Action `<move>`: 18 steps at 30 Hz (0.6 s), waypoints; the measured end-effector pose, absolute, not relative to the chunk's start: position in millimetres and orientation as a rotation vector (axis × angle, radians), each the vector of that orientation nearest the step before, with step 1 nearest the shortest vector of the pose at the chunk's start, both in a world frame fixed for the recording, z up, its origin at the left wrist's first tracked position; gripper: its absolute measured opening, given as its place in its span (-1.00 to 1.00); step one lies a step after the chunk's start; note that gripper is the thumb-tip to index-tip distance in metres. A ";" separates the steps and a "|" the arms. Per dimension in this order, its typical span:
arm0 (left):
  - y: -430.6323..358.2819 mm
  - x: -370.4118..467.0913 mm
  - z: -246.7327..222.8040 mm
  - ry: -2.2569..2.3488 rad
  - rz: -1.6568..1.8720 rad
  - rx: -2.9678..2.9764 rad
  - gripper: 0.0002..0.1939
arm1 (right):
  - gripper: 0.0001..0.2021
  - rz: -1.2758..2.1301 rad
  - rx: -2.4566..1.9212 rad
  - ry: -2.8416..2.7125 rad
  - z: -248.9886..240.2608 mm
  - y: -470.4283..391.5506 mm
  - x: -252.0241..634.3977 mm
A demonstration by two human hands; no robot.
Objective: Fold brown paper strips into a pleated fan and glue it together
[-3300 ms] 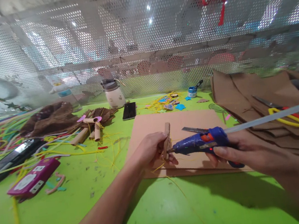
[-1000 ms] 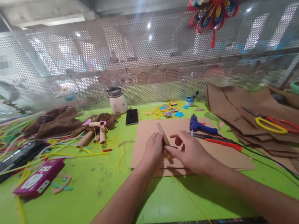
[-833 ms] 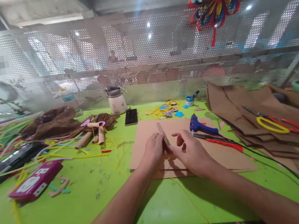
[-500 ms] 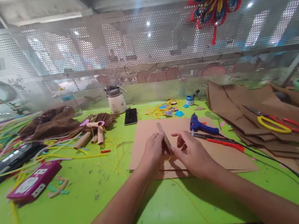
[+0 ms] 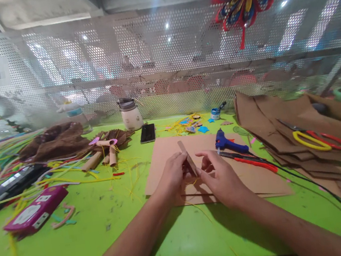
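My left hand (image 5: 174, 171) pinches a narrow brown cardboard strip (image 5: 188, 157), which stands tilted above the brown cardboard sheet (image 5: 166, 145). At the strip's lower end are the thumb and curled fingers of my right hand (image 5: 218, 175), its index finger bent up and apart. A thin yellow string (image 5: 207, 216) runs from beneath my hands toward the table's front edge. Just right of my right hand, a blue glue gun (image 5: 230, 142) and a red-handled tool (image 5: 255, 163) lie on the sheet. My fingers partly hide the strip's lower part.
Scissors (image 5: 311, 141) rest on stacked brown paper (image 5: 272, 121) at right; a black cord (image 5: 320, 187) crosses in front. To the left are cardboard rolls (image 5: 94, 161), a purple box-shaped thing (image 5: 37, 210) and tangled strips. A phone (image 5: 147, 133) and a jug (image 5: 130, 116) stand behind.
The view has shifted slightly. The strip's upper end looks tilted a little further left, and both hands keep nearly the same place.
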State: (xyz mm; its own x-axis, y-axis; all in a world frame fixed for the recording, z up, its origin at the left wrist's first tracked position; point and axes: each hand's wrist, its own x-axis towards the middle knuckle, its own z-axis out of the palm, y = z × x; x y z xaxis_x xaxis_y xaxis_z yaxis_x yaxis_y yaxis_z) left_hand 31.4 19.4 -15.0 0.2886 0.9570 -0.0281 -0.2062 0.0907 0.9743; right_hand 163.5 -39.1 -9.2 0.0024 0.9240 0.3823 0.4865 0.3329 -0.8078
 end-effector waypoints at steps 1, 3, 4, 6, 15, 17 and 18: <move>19.4 31.3 -15.3 0.864 1.050 1.126 -0.74 | -0.70 0.569 -1.292 -1.626 -9.3 -39.3 163.2; 18.7 31.2 -15.2 0.867 1.058 1.118 -0.74 | -0.70 0.565 -1.291 -1.613 -9.5 -39.6 162.6; 18.0 31.2 -14.9 0.875 1.060 1.115 -0.74 | -0.70 0.559 -1.290 -1.608 -9.4 -39.8 162.2; 16.0 31.9 -13.7 0.903 1.071 1.110 -0.75 | -0.70 0.540 -1.286 -1.606 -9.1 -40.3 161.3; 9.6 36.2 -8.4 0.952 1.088 1.096 -0.78 | -0.71 0.536 -1.308 -1.598 -7.5 -43.1 159.4; 10.5 34.9 -8.0 0.946 1.091 1.109 -0.78 | -0.69 0.590 -1.309 -1.581 -6.6 -44.9 160.0; 11.1 34.1 -7.8 0.944 1.091 1.115 -0.78 | -0.69 0.613 -1.303 -1.574 -5.9 -45.9 160.5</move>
